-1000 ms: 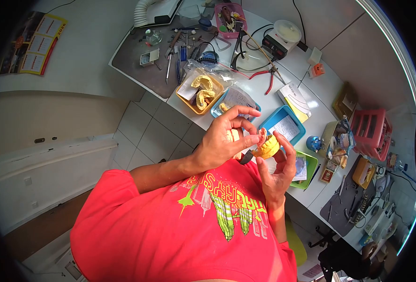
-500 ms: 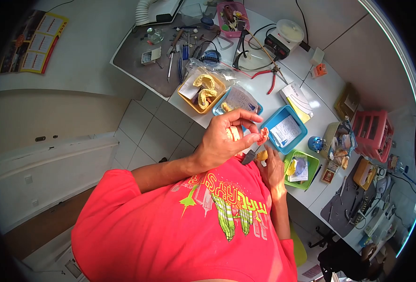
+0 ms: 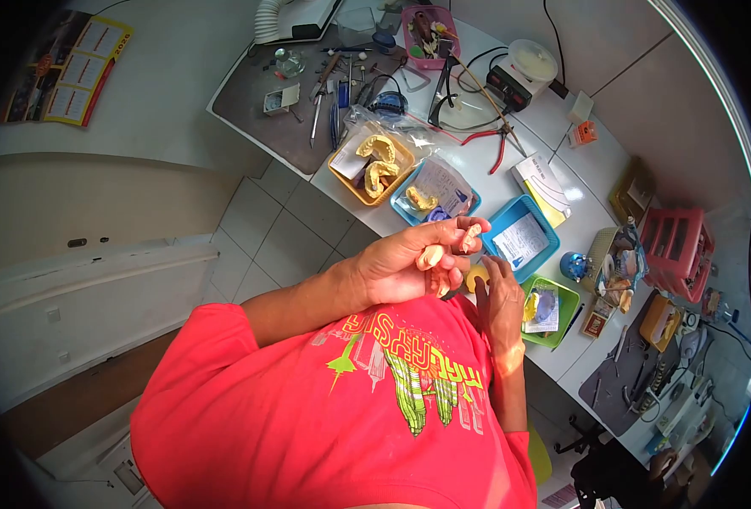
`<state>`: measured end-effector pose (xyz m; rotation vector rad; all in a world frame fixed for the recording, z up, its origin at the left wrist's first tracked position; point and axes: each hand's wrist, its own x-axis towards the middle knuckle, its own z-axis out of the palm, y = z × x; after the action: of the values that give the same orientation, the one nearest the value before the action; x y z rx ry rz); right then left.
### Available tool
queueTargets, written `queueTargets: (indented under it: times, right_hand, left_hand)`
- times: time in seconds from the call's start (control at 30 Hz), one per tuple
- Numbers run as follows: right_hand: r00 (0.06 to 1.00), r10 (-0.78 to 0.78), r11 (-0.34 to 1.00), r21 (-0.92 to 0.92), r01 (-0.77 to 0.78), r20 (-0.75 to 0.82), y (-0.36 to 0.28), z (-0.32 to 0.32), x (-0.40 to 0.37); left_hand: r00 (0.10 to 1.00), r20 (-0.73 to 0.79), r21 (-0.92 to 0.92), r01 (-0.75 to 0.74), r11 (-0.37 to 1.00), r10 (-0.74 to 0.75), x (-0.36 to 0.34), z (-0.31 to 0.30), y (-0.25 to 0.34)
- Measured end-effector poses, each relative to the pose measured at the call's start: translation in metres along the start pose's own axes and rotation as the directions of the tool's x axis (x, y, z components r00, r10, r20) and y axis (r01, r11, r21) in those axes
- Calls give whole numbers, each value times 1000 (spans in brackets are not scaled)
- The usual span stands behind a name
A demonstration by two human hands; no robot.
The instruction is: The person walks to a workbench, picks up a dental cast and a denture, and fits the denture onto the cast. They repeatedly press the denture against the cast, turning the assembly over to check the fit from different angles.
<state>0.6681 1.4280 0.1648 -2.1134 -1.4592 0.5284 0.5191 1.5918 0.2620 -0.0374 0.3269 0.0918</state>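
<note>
My left hand (image 3: 396,267), turned partly palm up, is closed on small pieces. A cream dental model piece (image 3: 429,257) lies against its fingers, and a small pale-and-pink denture piece (image 3: 472,237) is pinched at the fingertips. Close by on the right, my right hand (image 3: 502,301) has its fingers curled beside a yellow dental model (image 3: 477,276), which it appears to grip; the left hand partly covers this model. Something dark below the left fingers is mostly hidden. Both hands are above the red shirt, near the bench edge.
Along the bench edge stand an orange basket (image 3: 335,163) with yellow dental models, a blue basket (image 3: 398,209), another blue basket (image 3: 552,247) with a paper slip, and a green basket (image 3: 574,307). Red-handled pliers (image 3: 500,153) and hand tools lie behind. A person (image 3: 613,471) is at lower right.
My left hand has rolled from knuckles up to partly palm up, exposing the cream piece; the small denture piece has turned with it. My right hand stays close beside it. The view shifted slightly.
</note>
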Motion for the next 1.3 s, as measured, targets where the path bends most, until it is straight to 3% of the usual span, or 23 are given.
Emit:
queueTargets:
  times: [0.03,0.1,0.13,0.17,0.23,0.33,0.4,0.5,0.57,0.63,0.7,0.73,0.77,0.8,0.83,0.9,0.97,1.03,1.2,1.27,1.3]
  right_hand:
    - [1000,3,1000,3,-3,1,-16,-17,2]
    - [980,86,972,230,-44,-177,-56,-52,7]
    - [945,0,967,242,83,-326,-65,-58,8]
    - [944,5,968,238,78,-331,-75,-65,7]
    - [904,-124,928,275,252,-409,-92,-75,5]
    - [910,-144,930,262,259,-388,-104,-71,11]
    - [924,-127,940,254,228,-359,-107,-63,17]
    - [913,-103,951,231,207,-396,-102,-45,22]
    - [920,-90,957,223,187,-382,-99,-44,23]
    - [932,19,920,372,126,-363,-97,-47,25]
    - [941,18,890,435,139,-338,-89,-43,22]
    - [941,213,667,743,57,-263,-89,-43,20]
    - [922,367,340,940,-10,-123,-88,-42,18]
    - [932,363,250,964,-93,-4,-75,-40,14]
    - [930,368,253,963,-94,-6,-72,-44,13]
    - [945,265,-145,977,-155,190,-71,-54,14]
    - [945,245,-146,972,-184,216,-62,-51,11]
    - [964,180,-317,939,-133,197,-60,-50,11]
    - [963,194,-321,940,-119,188,-56,-47,12]
    - [961,206,-326,939,-111,185,-56,-45,11]
    - [949,294,-170,983,-63,111,-59,-43,11]
  left_hand:
    - [1000,22,-16,1,1000,-1,1,1,0]
    - [999,46,-32,15,999,-13,4,1,-1]
    - [999,42,-31,10,999,-8,6,0,-1]
    - [999,38,-29,4,1000,-3,8,-2,-1]
    - [1000,19,14,7,1000,-7,10,-6,-2]
    - [998,-54,63,-41,997,45,12,-10,-5]
    - [989,-48,260,-122,958,139,12,-6,-5]
    - [960,-126,370,-188,910,250,16,-1,-13]
    - [960,-115,358,-200,912,256,17,-8,-13]
    - [930,-157,343,-263,902,331,21,-11,-14]
    - [928,-165,331,-268,905,335,20,-12,-13]
    - [909,-172,393,-290,872,380,22,-16,-12]
    - [889,-174,453,-310,836,424,24,-18,-11]
    - [867,-193,483,-323,814,459,25,-21,-11]
    - [870,-192,480,-320,817,454,25,-22,-11]
    - [833,-140,622,-346,702,535,25,-23,-8]
    - [825,-126,656,-347,670,551,25,-25,-7]
    - [827,-161,707,-284,648,539,26,-29,-6]
    - [842,-166,715,-255,651,513,26,-28,-7]
    - [861,-178,651,-261,713,477,27,-31,-8]
    - [860,-178,651,-262,713,478,26,-30,-8]
